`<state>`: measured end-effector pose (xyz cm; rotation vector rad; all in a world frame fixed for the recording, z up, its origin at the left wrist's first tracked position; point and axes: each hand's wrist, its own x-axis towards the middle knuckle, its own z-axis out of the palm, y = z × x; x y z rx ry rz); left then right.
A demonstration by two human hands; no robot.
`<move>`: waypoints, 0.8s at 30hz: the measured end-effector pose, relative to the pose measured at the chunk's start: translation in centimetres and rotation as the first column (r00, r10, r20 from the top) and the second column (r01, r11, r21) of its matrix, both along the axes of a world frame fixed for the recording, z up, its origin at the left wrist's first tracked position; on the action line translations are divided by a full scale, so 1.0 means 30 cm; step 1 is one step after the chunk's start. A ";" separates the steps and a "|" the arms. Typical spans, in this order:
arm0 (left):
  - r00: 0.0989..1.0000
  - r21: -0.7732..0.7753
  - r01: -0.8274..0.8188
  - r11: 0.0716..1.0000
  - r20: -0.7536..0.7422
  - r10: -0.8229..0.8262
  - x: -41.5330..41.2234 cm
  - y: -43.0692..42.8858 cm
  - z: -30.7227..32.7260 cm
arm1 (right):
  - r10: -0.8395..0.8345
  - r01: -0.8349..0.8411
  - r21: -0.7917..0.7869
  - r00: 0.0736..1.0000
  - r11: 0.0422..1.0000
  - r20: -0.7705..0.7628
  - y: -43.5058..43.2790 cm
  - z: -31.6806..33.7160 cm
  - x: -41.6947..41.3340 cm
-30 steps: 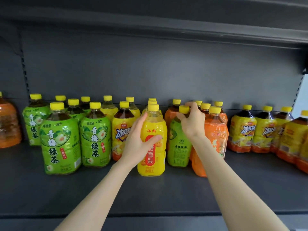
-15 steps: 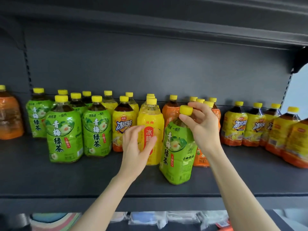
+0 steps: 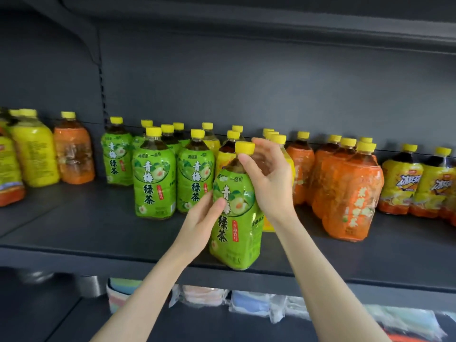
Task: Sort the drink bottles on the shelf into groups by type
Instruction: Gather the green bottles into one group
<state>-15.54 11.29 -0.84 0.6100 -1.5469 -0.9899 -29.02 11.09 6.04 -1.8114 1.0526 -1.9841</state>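
A green-label tea bottle [image 3: 237, 218] with a yellow cap hangs at the front edge of the dark shelf [image 3: 98, 233]. My right hand [image 3: 269, 178] grips its neck and shoulder from the right. My left hand [image 3: 199, 223] holds its left side, thumb on the label. To its left stand several more green tea bottles [image 3: 154, 176]. Orange-label bottles [image 3: 350, 193] stand to the right, and yellow iced-tea bottles [image 3: 399, 183] at the far right. A yellow bottle behind the held one is mostly hidden.
At the far left stand a yellow bottle [image 3: 34, 151] and an orange bottle [image 3: 74, 154]. An upper shelf [image 3: 246, 18] hangs overhead. Below the shelf lie packets of folded cloths [image 3: 202, 296].
The green bottle has come forward and left, away from the orange group. My left hand has left the yellow bottle and now holds the green bottle's side. The view has shifted left.
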 end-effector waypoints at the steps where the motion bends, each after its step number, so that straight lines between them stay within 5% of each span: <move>1: 1.000 -0.017 -0.027 0.999 -0.009 0.027 0.026 -0.011 -0.002 | -0.012 0.011 0.012 1.000 1.000 0.028 -0.013 -0.011 0.034; 8: 0.978 -0.050 -0.185 0.981 0.091 0.189 0.201 -0.127 -0.040 | 0.006 -0.072 0.343 0.982 0.937 0.191 -0.028 -0.247 0.250; 11: 0.851 -0.222 -0.488 0.844 0.091 0.517 0.285 -0.151 -0.048 | -0.061 -0.036 0.408 0.974 0.912 0.220 -0.058 -0.277 0.274; 14: 0.706 -0.225 -0.676 0.702 0.073 0.704 0.358 -0.204 -0.041 | -0.076 -0.024 0.387 0.967 0.922 0.241 -0.078 -0.271 0.304; 19: 0.799 0.012 -0.588 0.809 0.167 0.578 0.393 -0.303 -0.021 | -0.123 0.020 0.356 0.955 0.934 0.270 -0.104 -0.274 0.331; 24: 0.812 0.023 -0.570 0.821 0.168 0.559 0.373 -0.328 -0.040 | -0.104 0.009 0.301 0.948 0.954 0.301 -0.091 -0.266 0.330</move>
